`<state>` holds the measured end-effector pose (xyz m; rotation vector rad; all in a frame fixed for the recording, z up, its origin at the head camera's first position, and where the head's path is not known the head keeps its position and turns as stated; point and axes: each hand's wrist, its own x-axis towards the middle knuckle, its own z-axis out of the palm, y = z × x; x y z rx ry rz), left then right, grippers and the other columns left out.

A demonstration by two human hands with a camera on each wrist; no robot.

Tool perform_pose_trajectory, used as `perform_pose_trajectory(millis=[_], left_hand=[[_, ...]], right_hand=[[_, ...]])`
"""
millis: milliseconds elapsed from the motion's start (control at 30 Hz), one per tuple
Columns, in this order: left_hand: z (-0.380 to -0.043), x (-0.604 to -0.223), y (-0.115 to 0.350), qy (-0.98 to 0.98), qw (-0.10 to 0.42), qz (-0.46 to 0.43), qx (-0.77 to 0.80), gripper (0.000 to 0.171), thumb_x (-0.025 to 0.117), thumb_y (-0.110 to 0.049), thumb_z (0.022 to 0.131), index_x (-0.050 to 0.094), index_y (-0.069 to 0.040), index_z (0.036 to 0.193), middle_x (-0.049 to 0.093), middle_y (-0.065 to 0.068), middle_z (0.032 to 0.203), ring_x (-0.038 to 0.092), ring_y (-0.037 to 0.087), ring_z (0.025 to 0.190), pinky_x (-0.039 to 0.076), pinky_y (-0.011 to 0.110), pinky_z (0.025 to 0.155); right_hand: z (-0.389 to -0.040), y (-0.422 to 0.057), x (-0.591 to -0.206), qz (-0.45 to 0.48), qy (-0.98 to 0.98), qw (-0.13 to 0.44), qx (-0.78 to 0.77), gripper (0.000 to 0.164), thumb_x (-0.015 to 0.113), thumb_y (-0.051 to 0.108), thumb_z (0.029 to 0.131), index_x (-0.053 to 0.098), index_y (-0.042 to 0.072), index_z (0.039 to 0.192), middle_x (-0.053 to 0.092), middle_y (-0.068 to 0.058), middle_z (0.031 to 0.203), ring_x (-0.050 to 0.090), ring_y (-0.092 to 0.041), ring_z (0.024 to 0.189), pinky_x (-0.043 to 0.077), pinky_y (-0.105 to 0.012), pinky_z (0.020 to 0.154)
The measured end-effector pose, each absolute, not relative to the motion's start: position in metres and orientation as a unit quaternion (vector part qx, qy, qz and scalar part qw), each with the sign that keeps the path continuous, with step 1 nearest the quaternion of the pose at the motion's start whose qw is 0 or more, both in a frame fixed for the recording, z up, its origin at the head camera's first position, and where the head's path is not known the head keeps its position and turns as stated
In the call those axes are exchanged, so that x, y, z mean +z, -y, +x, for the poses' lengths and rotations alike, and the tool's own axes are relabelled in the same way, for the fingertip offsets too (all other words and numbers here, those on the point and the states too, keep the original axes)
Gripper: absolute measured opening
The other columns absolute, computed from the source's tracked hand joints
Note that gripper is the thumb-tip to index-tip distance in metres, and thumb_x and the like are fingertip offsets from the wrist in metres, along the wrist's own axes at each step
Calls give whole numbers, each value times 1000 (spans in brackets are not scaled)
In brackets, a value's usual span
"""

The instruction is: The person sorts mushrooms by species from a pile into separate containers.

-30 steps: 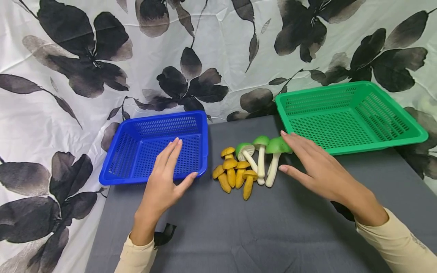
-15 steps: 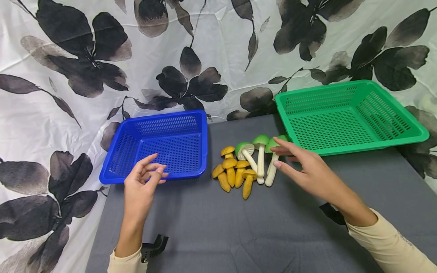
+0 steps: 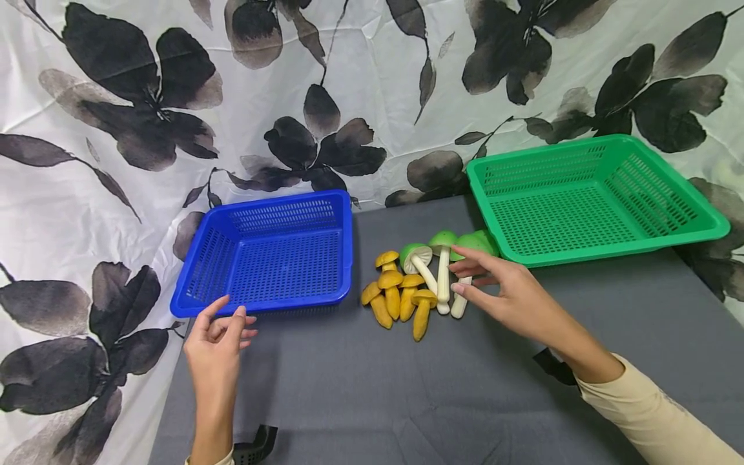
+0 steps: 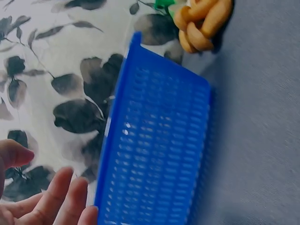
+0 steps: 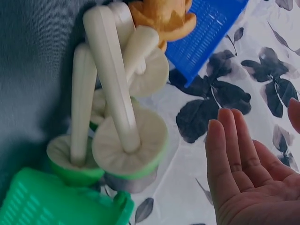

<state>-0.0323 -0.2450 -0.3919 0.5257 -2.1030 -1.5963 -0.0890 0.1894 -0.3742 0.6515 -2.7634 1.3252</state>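
Observation:
Several toy mushrooms with green caps and white stems [image 3: 444,278] lie on the grey cloth, beside several smaller yellow-brown mushrooms [image 3: 392,297]. Over the rightmost green-capped ones hovers my right hand [image 3: 511,290], fingers loosely bent and thumb apart, holding nothing. The right wrist view shows that hand [image 5: 248,178] apart from the white stems [image 5: 110,75]. My left hand [image 3: 215,349] is at the near left corner of the blue basket [image 3: 285,265], its fingers relaxed and holding nothing. From the left wrist view, whether its fingertips touch the basket's rim [image 4: 115,126] cannot be told.
A green basket [image 3: 622,248] with perforated sides stands at the back right, close to the green caps. Behind both baskets hangs a white cloth [image 3: 372,71] with dark flowers. Grey cloth [image 3: 372,400] covers the table in front of the mushrooms.
My left hand has drawn back from over the blue basket, toward me and left, its fingers bending. My right hand has shifted slightly left over the green-capped mushrooms. The mushrooms have stayed put.

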Motion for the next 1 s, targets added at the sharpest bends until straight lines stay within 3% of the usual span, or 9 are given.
perform_pose_trajectory(millis=[267, 600, 900, 1000], left_hand=[[-31, -405, 255, 754, 234, 261, -556, 48, 74, -34, 94, 60, -17, 137, 76, -2, 83, 74, 17, 64, 61, 24, 58], [-37, -426, 261, 718, 237, 276, -593, 62, 77, -22, 92, 50, -20, 148, 75, -6, 87, 75, 16, 62, 61, 27, 54], [-46, -431, 256, 678, 249, 293, -626, 74, 80, -23, 90, 40, -19, 153, 66, 6, 98, 75, 18, 69, 62, 34, 56], [-48, -432, 255, 672, 255, 296, -629, 77, 80, -22, 90, 38, -17, 154, 64, 8, 99, 75, 16, 69, 62, 34, 56]], right_hand=[[-91, -180, -386, 213, 870, -9, 444, 61, 78, 23, 92, 52, 14, 147, 70, 0, 119, 69, -16, 104, 60, -42, 89], [-92, -170, -411, 234, 869, -1, 436, 69, 87, 14, 81, 56, 9, 142, 70, -9, 117, 68, -27, 103, 60, -47, 83], [-94, -161, -424, 264, 873, 17, 409, 77, 91, 17, 78, 53, 10, 145, 64, -9, 133, 65, -24, 109, 58, -45, 84], [-95, -157, -428, 257, 877, 14, 406, 78, 90, 15, 77, 52, 8, 145, 64, -9, 131, 64, -24, 110, 58, -45, 83]])
